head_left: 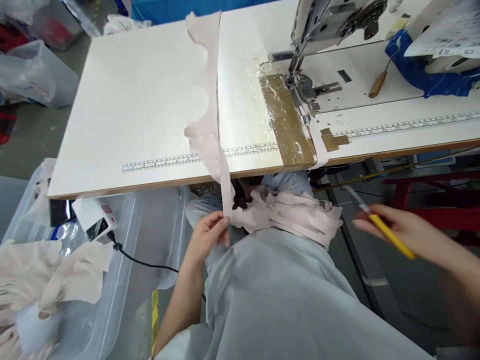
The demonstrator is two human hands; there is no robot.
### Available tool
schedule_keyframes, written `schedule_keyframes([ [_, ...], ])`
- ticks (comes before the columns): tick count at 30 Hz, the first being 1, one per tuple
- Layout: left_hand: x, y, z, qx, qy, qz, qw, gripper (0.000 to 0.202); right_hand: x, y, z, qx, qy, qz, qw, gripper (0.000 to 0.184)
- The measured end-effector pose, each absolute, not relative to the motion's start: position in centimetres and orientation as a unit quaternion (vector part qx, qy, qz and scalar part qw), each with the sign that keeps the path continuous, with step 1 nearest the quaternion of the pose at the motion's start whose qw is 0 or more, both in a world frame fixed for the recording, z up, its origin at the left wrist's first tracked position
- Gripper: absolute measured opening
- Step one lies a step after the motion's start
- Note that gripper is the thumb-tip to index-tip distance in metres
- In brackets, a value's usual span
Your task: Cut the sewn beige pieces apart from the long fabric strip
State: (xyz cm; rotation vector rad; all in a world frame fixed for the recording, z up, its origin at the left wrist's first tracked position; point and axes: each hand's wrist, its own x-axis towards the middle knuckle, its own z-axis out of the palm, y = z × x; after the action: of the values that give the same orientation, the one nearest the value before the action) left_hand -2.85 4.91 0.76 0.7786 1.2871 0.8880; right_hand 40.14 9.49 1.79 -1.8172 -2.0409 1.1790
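White counter (pixel 142 100): I see a sewing machine (pixel 330 22) on its right part.
Pale-pink fabric strip (pixel 212 70): crosses the counter, hangs over the front edge.
Left hand (pixel 208 234): fingers pinched on the strip below the edge.
Right hand (pixel 399 226): fingers closed around a yellow-handled tool (pixel 393 238).

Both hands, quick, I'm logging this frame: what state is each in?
Left hand: closed, pinching a cloth strip.
Right hand: closed, holding a yellow-handled tool.
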Motion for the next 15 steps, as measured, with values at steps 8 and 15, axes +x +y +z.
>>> schedule_keyframes([
  [8,-0.2,3.0,0.1,0.285,0.551,0.434,0.653,0.042,25.0,13.3,1.4,-0.305,-0.782,0.534,-0.105,0.059],
  [15,-0.6,2.2,-0.4,0.230,0.560,0.435,0.667,0.047,21.7,15.6,1.6,-0.233,-0.786,0.544,-0.180,0.058],
])
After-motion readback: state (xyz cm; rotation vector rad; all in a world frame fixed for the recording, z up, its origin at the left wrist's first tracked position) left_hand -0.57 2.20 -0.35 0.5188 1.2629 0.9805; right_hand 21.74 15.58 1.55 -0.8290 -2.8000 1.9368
